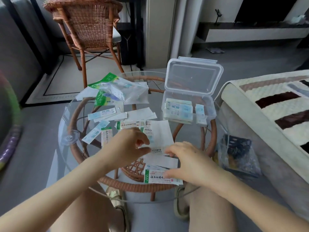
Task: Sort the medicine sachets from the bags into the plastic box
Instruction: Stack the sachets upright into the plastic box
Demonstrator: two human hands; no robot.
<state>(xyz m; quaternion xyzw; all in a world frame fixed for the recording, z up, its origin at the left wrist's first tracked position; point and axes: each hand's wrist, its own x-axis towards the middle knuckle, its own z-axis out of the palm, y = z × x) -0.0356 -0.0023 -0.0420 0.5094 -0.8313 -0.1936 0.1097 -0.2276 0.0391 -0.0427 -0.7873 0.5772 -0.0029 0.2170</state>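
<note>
The picture is a bit blurry, so the small print on the packets cannot be read. The left hand (130, 144) has curled fingers, and its thumb tip is at the end of a small sachet (158, 150). I cannot tell if it pinches the sachet or only touches it. The right hand (189, 160) lies loose over more packets. Its fingertips touch the same small sachet and its thumb rests on a green-edged sachet (155, 178). The hand hides what is under its palm. Beside the table on the right, a clear floor bag (237, 153) holds dark things that I cannot make out.

The sachets are flat and long. Some are blue-and-white sachets (102, 113). Others are white with a green end and red marks. They lie spread over the round glass table (66, 118), some on top of each other, next to a white paper (160, 131).

The plastic box (209, 106) is clear and stands at the far right of the table, with its lid (194, 76) tipped up. Inside is a tidy stack (178, 109) of blue-and-white sachets on the left and a few smaller packets (199, 113) on the right. The bags (117, 89), green, white and clear, lie crumpled at the far left side of the table.
</note>
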